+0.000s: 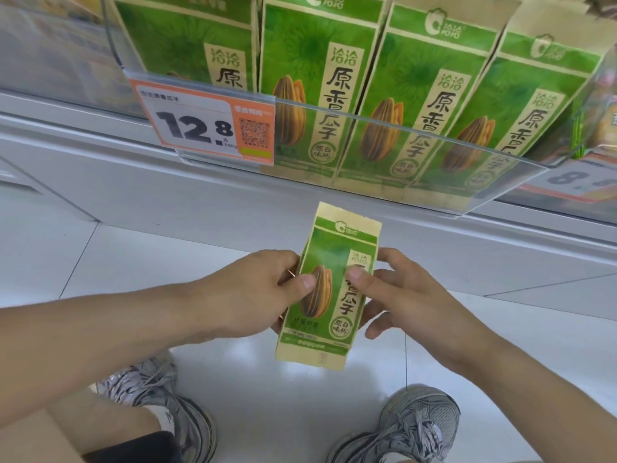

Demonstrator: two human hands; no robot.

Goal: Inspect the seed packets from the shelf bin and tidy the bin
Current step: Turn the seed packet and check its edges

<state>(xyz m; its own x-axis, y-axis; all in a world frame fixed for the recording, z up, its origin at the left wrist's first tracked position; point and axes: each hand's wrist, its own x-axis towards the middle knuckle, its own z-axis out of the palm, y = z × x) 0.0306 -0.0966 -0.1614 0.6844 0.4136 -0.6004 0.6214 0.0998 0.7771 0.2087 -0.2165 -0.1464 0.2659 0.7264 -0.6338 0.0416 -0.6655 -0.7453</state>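
Observation:
I hold one green and tan seed packet upright in front of me, its printed front facing the camera. My left hand grips its left edge with the thumb on the front. My right hand holds the right edge, thumb pressed on the front and fingers behind. Above, a clear plastic shelf bin holds several matching seed packets standing upright in a row.
An orange price tag reading 12.8 hangs on the bin's front left. A white shelf ledge runs below the bin. White floor tiles and my two grey sneakers are underneath. Another bin with a tag sits at far right.

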